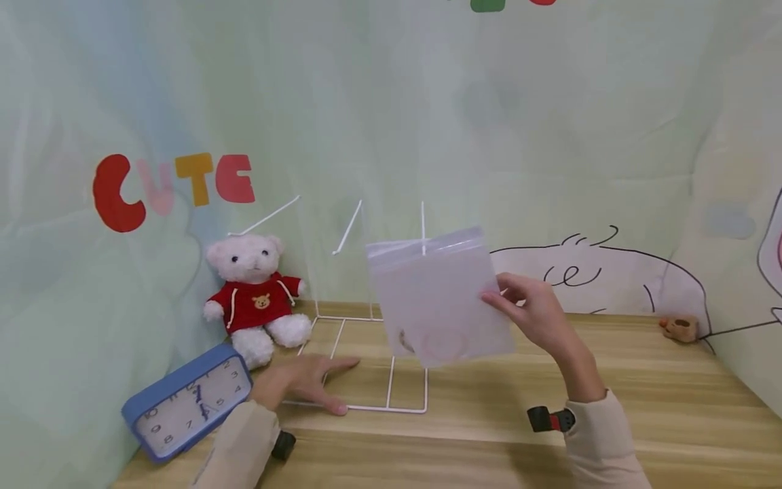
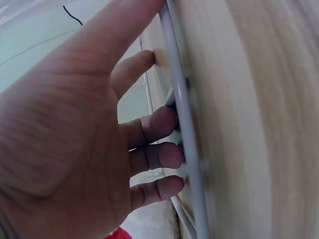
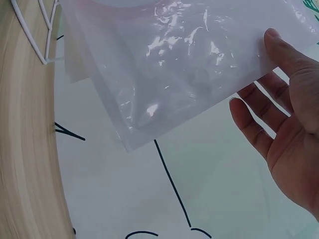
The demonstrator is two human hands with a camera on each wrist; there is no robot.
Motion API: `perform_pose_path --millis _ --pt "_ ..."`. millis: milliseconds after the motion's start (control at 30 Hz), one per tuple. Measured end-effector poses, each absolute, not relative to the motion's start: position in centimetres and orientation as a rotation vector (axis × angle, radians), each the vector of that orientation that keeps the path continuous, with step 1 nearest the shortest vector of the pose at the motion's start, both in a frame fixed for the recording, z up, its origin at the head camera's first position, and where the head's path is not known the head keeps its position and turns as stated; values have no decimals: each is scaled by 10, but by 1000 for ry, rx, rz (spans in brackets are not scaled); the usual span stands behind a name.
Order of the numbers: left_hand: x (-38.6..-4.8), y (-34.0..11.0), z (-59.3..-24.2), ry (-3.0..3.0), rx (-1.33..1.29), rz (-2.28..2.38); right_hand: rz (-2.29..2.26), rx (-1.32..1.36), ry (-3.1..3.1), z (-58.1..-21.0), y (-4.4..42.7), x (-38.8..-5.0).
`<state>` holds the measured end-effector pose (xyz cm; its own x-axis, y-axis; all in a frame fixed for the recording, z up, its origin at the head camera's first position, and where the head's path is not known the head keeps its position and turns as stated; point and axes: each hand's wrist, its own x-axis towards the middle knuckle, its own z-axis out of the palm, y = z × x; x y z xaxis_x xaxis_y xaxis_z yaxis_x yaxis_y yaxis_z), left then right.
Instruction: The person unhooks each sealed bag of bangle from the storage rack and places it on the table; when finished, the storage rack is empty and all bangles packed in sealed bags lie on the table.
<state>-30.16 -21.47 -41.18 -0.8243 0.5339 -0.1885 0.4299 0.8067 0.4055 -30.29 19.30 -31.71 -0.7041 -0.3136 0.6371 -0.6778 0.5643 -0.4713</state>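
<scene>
A translucent white zip-seal plastic bag (image 1: 446,299) is pinched at its right edge by my right hand (image 1: 537,312), thumb on the front face. Another bag edge shows behind it on the left, and a faint ring shape is visible near the bottom. One upright prong of a white wire rack (image 1: 406,410) overlaps the bag's top; whether the bag hangs on it I cannot tell. My left hand (image 1: 299,380) lies low over the rack's base, thumb and forefinger spread. In the left wrist view its fingers touch or nearly touch a white rod (image 2: 187,119).
A white teddy bear (image 1: 259,299) in a red hoodie sits left of the rack. Before it lies a blue-framed clock (image 1: 189,401), tilted. A small brown toy (image 1: 679,329) is at the far right of the wooden table (image 1: 641,387). A printed cloth backdrop (image 1: 519,136) hangs behind.
</scene>
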Motion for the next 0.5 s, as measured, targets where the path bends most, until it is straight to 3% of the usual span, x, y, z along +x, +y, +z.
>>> perform_pose_path --millis 500 --pt "-298 -210 -414 2731 660 470 935 839 -2246 -303 198 -286"
